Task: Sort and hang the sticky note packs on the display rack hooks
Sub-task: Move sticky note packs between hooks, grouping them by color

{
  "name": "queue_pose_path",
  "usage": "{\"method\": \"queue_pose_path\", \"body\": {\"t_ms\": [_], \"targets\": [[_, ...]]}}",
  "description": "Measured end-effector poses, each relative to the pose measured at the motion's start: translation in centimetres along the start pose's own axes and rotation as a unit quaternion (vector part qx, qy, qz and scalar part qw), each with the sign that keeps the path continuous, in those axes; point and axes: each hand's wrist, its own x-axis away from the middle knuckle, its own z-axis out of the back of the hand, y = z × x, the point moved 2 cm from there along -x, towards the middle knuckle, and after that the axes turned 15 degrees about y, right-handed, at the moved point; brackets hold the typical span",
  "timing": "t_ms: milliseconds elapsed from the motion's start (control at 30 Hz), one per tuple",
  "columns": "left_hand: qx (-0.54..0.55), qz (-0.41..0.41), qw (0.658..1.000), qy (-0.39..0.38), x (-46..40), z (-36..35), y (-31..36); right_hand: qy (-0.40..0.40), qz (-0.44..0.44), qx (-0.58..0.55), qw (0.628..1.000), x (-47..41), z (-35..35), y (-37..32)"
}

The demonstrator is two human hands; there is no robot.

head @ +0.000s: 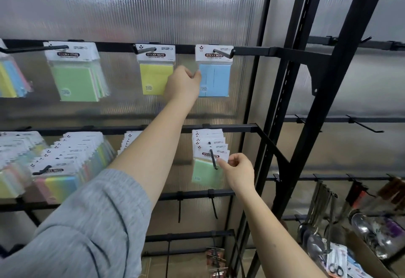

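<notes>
The flat blue sticky note pack with a white header card (pixel 214 74) is taken as the landmark; it hangs on the rightmost occupied black wire hook (pixel 223 53) of the upper black rail (pixel 114 46). Its left edge is touched by the left hand (pixel 183 84), whose fingers are curled and appear to pinch the clear sleeve there, probably so that the pack is steadied or squared on the hook. Just left of the landmark a yellow sticky note pack (pixel 153 78) is hung, partly covered by that hand, and further left a bunch of green sticky note packs (pixel 76 78) is seen, so 1 colour per hook seems intended.

Directly below the landmark, on the next rail down, a short stack of green-fronted packs (pixel 208 157) is threaded on a downward-tilted hook. The right hand (pixel 238 172) is held at the right edge of this stack, forefinger and thumb closed on the front header card, seemingly so that 1 pack can be drawn off the hook tip. Below and far left of the landmark, dense rows of multicoloured packs (pixel 65 163) remain crowded on their hooks, which suggests that much sorting is left.
</notes>
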Motion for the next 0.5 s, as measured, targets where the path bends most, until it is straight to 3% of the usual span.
{"method": "queue_pose_path", "body": {"t_ms": [167,500], "targets": [[-0.010,0.001,1.000,-0.015,1.6,1.8,-0.5,-0.059,0.025,-0.009,0.998,1.4,0.3,-0.6],[-0.057,0.041,0.997,-0.015,4.1,6.9,-5.0,-0.035,0.040,-0.054,0.997,4.5,2.3,-1.6]]}}
